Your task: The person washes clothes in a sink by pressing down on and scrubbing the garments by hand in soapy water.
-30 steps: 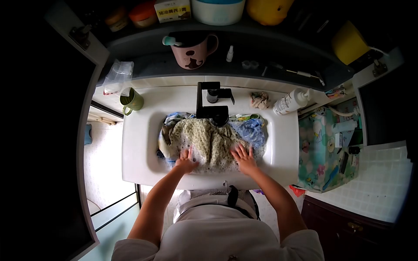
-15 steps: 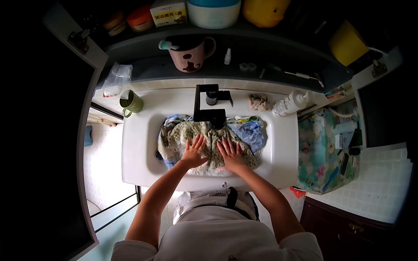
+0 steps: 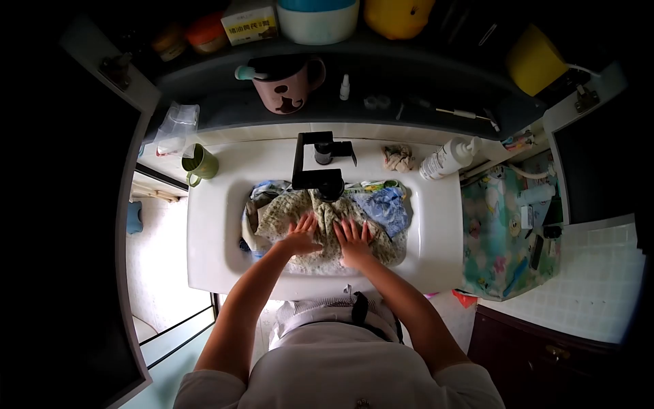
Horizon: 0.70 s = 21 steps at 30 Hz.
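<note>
Both hands press palm-down on a wet, small-patterned beige-green cloth [image 3: 281, 213] in a white sink [image 3: 436, 262]. My left hand [image 3: 300, 238] lies on its left part, fingers stretched out. My right hand [image 3: 353, 245] lies on it just to the right, fingers spread. Between and above the hands the cloth stands in a raised fold. A blue cloth [image 3: 385, 210] shows at the basin's right side, and a multicoloured cloth [image 3: 255, 204] at its left. Foamy water surrounds the cloth near the front. A black faucet [image 3: 315, 179] reaches over the back of the basin.
On the sink's ledge are a green mug [image 3: 199, 165], a crumpled cloth [image 3: 398, 158] and a white pump bottle [image 3: 446, 160]. A dark shelf above holds a pink cup [image 3: 283, 92] and a small white bottle [image 3: 345, 87]. A patterned cover [image 3: 487, 238] lies to the right.
My hands stay on the patterned cloth and have pushed slightly, with the fold between them looking more bunched. The whole view has shifted a little.
</note>
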Motion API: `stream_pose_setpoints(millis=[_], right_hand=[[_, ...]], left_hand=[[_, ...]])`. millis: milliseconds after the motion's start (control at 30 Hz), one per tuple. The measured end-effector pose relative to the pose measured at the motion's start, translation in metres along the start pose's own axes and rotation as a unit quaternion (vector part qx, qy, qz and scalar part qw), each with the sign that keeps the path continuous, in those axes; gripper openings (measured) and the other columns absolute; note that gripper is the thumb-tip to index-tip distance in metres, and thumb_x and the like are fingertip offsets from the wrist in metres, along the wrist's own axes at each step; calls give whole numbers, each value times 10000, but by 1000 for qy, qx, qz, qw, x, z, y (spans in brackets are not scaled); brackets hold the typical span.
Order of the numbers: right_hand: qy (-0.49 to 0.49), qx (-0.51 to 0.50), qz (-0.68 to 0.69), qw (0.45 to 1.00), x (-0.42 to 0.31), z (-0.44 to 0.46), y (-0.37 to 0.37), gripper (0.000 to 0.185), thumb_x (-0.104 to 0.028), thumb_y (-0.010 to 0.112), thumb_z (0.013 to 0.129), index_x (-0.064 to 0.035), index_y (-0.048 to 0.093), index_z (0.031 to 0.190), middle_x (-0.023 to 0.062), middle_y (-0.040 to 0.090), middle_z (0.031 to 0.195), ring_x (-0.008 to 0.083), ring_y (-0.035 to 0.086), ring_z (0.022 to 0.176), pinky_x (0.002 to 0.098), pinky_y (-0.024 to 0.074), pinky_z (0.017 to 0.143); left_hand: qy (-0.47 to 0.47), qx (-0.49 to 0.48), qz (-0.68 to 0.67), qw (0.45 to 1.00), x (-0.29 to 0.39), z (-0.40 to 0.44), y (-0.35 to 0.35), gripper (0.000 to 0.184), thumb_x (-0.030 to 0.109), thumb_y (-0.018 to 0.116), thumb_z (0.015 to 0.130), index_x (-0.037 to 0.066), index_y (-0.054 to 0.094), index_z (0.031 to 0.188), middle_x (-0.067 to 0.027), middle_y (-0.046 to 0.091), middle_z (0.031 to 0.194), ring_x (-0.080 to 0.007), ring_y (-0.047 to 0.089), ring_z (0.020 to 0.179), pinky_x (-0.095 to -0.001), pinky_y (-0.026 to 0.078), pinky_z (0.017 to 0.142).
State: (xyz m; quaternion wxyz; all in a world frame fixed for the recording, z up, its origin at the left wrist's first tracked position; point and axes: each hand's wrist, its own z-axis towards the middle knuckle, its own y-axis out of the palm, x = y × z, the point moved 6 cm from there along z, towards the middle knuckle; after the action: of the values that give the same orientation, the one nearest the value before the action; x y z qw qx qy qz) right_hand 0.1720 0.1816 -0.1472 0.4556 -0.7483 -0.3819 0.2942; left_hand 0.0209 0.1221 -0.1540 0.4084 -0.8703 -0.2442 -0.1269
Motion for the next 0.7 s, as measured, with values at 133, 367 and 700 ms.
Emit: stream_pose_setpoints(millis=[133,367,700], right_hand=[[-47,88,128,987,-6,-15,-45,1191,-499,782,638,-151,32,1494,127,23,1550,341,15,1426,636,66,1087],[-55,-6,79,995,-12,13,-56,1274,-589,772,596,-235,-64,1490,106,-94,1552,304,-67,1431,611,18,1104],[-16,-34,34,999,-12,44,-11,1173,-378,756,686,-229,-87,1488,118,-85,1553,316,-116,1425,660,-38,1065]], left_hand=[[63,136,46,988,12,-26,-28,1233,770,609,612,9,148,1466,-188,-16,1543,-322,-70,1429,-586,6,1107],[-18,181,159,970,17,-31,-35,1361,790,663,499,-6,130,1464,-260,-19,1519,-404,-63,1411,-673,-29,1049],[-98,58,207,972,10,8,-19,1291,704,726,489,-19,233,1437,-257,32,1518,-431,-27,1403,-714,-22,1023]])
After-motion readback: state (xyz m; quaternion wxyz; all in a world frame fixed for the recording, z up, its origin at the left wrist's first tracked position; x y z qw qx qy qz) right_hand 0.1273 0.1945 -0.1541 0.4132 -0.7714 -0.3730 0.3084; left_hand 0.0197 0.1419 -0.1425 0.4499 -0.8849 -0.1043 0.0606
